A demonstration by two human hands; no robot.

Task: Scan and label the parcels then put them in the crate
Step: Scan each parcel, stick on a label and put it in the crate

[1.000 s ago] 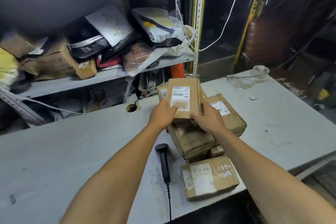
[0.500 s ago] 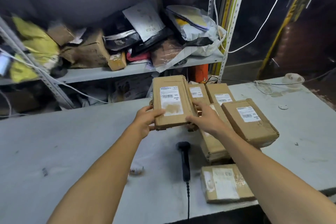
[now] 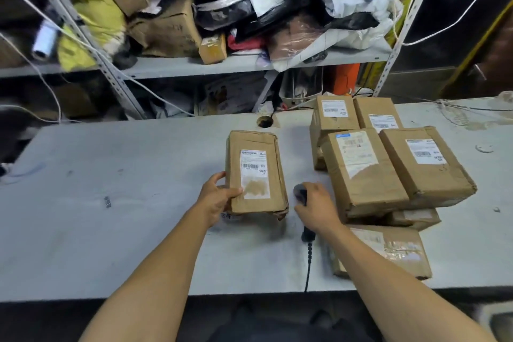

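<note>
A brown cardboard parcel (image 3: 256,172) with a white barcode label lies flat on the grey table (image 3: 125,203). My left hand (image 3: 215,197) grips its near left corner, thumb on the label. Right of it my right hand (image 3: 315,204) curls over the black handheld scanner (image 3: 301,194), which lies on the table with its cable (image 3: 308,266) running to the front edge. Further right stands a stack of several labelled brown parcels (image 3: 388,164). One more parcel (image 3: 394,250) lies by the front edge, partly under my right forearm. No crate is in view.
Behind the table a metal shelf (image 3: 222,66) is crammed with bags, boxes and mailers. A round cable hole (image 3: 265,121) sits at the table's back edge. White cords (image 3: 458,116) trail over the back right corner.
The parcel I held up with both hands now lies on the table left of the stack. My right hand let go of it and dropped onto the scanner. The view swung left.
</note>
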